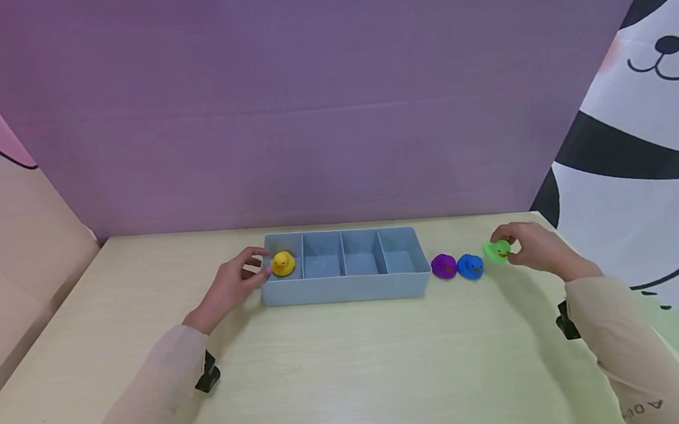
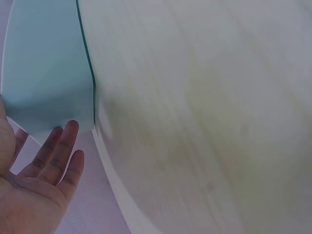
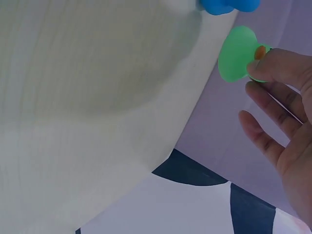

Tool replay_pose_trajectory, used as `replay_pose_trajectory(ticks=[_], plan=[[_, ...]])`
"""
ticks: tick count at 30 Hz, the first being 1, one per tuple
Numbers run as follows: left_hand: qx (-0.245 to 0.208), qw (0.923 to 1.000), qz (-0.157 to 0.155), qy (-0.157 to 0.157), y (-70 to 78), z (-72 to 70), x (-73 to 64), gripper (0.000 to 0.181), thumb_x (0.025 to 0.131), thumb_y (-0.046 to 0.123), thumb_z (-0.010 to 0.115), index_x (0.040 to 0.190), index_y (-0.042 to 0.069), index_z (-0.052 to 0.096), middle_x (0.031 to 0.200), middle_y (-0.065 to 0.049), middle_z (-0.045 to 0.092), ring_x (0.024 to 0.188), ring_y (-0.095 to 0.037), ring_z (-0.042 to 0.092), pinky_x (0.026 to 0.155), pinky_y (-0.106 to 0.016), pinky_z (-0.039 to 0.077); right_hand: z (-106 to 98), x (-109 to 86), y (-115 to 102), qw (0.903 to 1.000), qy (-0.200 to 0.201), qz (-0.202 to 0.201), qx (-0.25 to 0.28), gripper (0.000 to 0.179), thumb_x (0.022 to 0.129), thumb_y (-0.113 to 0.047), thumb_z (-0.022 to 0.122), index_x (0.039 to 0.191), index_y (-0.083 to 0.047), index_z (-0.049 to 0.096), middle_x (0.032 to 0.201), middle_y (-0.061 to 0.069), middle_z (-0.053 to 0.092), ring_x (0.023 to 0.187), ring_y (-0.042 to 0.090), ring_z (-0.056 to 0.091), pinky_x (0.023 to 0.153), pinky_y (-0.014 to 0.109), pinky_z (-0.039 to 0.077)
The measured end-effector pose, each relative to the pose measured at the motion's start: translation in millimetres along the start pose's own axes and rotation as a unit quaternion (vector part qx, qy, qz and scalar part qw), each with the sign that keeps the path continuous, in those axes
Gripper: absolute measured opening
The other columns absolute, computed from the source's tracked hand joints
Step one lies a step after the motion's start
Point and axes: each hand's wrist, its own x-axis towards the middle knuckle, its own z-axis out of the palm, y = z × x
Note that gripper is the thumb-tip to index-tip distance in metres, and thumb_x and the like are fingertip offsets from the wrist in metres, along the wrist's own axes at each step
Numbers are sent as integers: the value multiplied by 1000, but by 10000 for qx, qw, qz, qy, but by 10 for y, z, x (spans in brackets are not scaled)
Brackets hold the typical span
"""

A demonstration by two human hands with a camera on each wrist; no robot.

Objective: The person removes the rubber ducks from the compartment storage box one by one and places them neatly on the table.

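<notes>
A light blue box with a row of compartments (image 1: 347, 290) stands toward the back of the table, and a yellow rubber duck (image 1: 284, 264) sits in its leftmost one. My left hand (image 1: 238, 281) is at the box's left end, thumb and index finger right at the rim. Loosely bent, its other fingers (image 2: 57, 152) lie by the end wall (image 2: 58, 109). Between thumb and fingers, my right hand (image 1: 533, 246) pinches a green rubber duck (image 1: 495, 251) by its head, tilted over the table. A blue rubber duck (image 1: 470, 267) and a purple one (image 1: 444, 267) stand side by side right of the box.
The pale wooden table (image 1: 354, 367) ends at a purple backdrop (image 1: 329, 104) just behind the box. A panda print (image 1: 652, 209) covers the wall at the right, beside the table's edge. Three other compartments of the box hold nothing.
</notes>
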Motion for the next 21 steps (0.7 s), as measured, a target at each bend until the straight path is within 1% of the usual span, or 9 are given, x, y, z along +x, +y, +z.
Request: replay_pose_trajectory(ticks=[5,10,15,21], plan=[[-20,10000,-11,9,2,6,5,40,91,23,56,128,13,46,119,-19,55,94,-30,63,85,-43,51,73,-19,70,10000,-56,24,0,33,69,7,68,101,1,62,94,13,65,86,30,59,77,48,51],[-13,10000,4,-2,-6,8,7,40,91,23,56,128,12,46,120,-19,54,95,-30,63,85,-43,51,133,-29,75,9999,-123,63,76,33,69,7,68,101,1,62,96,14,64,87,30,59,78,49,50],[-7,10000,26,-3,3,10,6,40,91,24,57,127,11,46,120,-20,54,95,-30,63,85,-44,51,199,-45,95,9998,-155,41,87,33,68,8,67,100,0,62,95,14,65,86,30,59,77,48,50],[-15,10000,-38,-5,28,14,-2,41,90,27,57,127,13,46,120,-19,55,95,-30,63,86,-43,51,235,-63,80,9997,-191,47,131,34,67,9,68,99,1,63,94,14,65,85,30,58,77,48,50]])
